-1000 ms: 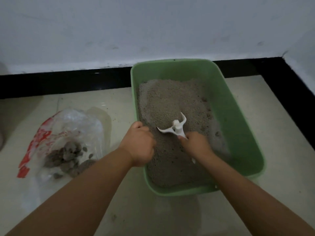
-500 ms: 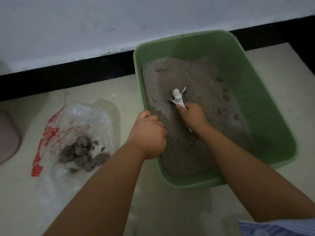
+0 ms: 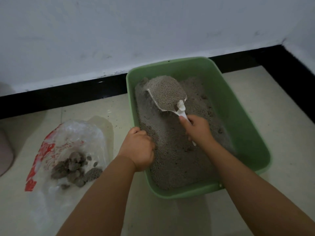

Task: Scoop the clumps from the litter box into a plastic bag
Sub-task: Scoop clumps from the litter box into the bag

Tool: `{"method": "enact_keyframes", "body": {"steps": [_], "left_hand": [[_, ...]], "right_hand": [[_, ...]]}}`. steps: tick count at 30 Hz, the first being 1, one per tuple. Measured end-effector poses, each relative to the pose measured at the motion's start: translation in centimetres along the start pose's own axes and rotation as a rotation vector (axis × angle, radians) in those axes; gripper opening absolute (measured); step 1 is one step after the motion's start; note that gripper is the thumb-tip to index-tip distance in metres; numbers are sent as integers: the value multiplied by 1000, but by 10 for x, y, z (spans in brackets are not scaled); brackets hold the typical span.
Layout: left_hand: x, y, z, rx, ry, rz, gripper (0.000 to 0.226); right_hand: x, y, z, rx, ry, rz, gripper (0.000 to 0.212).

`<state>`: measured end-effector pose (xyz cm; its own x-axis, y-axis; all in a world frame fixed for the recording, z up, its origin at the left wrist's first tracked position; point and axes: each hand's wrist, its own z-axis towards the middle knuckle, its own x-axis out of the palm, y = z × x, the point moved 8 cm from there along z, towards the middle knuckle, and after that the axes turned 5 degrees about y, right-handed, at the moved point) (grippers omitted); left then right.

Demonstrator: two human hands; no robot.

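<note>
While the right hand [image 3: 198, 129] grips the scoop [image 3: 167, 97], heaped with litter, the left hand [image 3: 139, 149] clasps the box [image 3: 238, 116] rim.
Best to shake loose grains out ahead of that hand, then carry clumps left, past the other hand, to the bag [image 3: 68, 150].

Litter box [image 3: 238, 116] sits ahead of us, against the wall; we have our left hand [image 3: 138, 149] on its left rim, our right hand [image 3: 197, 128] inside it. Scoop [image 3: 166, 97] beyond our right hand, over the litter. Plastic bag [image 3: 68, 147] left of our left hand, clumps [image 3: 73, 167] in it.
</note>
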<state>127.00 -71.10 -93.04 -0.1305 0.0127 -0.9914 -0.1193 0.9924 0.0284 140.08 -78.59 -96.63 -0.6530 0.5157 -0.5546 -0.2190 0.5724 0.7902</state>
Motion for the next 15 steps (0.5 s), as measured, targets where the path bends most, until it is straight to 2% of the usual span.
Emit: {"method": "enact_keyframes", "body": {"steps": [2,10,15], "left_hand": [[1,-3,-1,18,13,35,27],[2,-4,2,49,-48,57,37],[-3,-3,0,42,-96,58,38]], "right_hand": [[-10,-2,-6,-4,-7,-24,34],[-33,-11,-36,-1,-52,-71,37],[-39,0,-43,-33,-91,-47,31]]}}
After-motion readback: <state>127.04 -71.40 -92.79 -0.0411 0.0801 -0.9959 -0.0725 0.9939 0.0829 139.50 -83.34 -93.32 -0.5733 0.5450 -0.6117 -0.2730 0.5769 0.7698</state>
